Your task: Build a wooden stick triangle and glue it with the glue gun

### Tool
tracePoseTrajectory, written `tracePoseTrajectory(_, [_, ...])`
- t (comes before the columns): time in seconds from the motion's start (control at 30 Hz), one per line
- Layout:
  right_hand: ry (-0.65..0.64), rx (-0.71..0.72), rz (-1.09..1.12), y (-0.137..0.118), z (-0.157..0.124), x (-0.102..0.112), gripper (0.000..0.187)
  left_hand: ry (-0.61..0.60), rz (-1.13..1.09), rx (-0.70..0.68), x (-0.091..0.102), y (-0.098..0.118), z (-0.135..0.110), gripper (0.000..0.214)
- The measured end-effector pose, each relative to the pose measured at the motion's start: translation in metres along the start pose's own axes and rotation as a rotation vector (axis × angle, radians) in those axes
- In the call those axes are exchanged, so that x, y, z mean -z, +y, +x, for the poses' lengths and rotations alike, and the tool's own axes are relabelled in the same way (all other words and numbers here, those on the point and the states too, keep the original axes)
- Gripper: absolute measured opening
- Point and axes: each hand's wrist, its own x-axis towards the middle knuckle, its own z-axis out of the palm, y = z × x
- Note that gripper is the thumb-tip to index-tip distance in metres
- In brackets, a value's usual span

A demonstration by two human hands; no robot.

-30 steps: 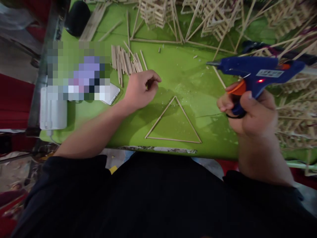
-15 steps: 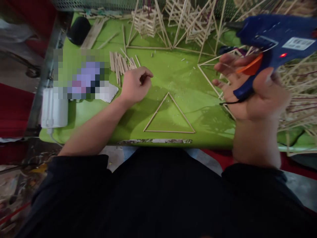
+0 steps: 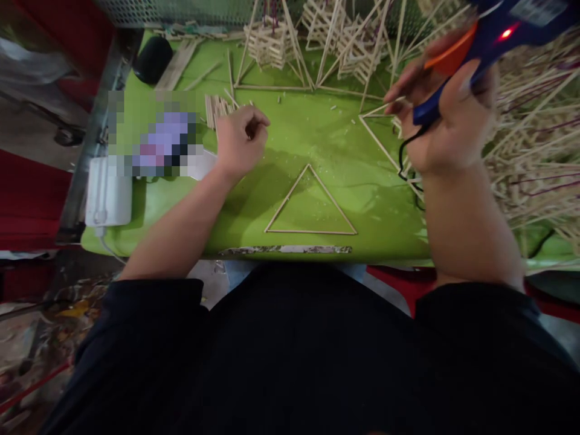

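Observation:
A flat triangle of thin wooden sticks (image 3: 310, 205) lies on the green table (image 3: 317, 133) in front of me. My left hand (image 3: 238, 142) rests curled on the table beside a pile of loose sticks (image 3: 216, 110), fingers pinched together; what they hold is hidden. My right hand (image 3: 446, 115) is raised at the upper right and grips a blue glue gun (image 3: 493, 30) with an orange trigger and a lit red light. A black cord hangs below that hand.
Several stick towers and pyramid frames (image 3: 317, 42) crowd the back of the table, and a heap of stick structures (image 3: 534, 139) fills the right side. A white box (image 3: 109, 193), a blurred object and a black round thing (image 3: 153, 59) sit at the left.
My right hand has lifted the glue gun up and to the right, away from the triangle. My left hand has drawn slightly back toward the loose sticks.

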Motion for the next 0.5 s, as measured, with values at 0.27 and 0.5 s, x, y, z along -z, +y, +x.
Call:
tracePoseTrajectory(0.27, [0.195, 0.287, 0.055, 0.053, 0.003, -0.024, 0.041, -0.006, 0.041, -0.101, 0.008, 0.031, -0.011, 0.012])
tracePoseTrajectory(0.5, [0.126, 0.013, -0.001, 0.083, -0.037, -0.063, 0.065, -0.128, -0.007, -0.680, 0.003, 0.150, -0.062, 0.017])
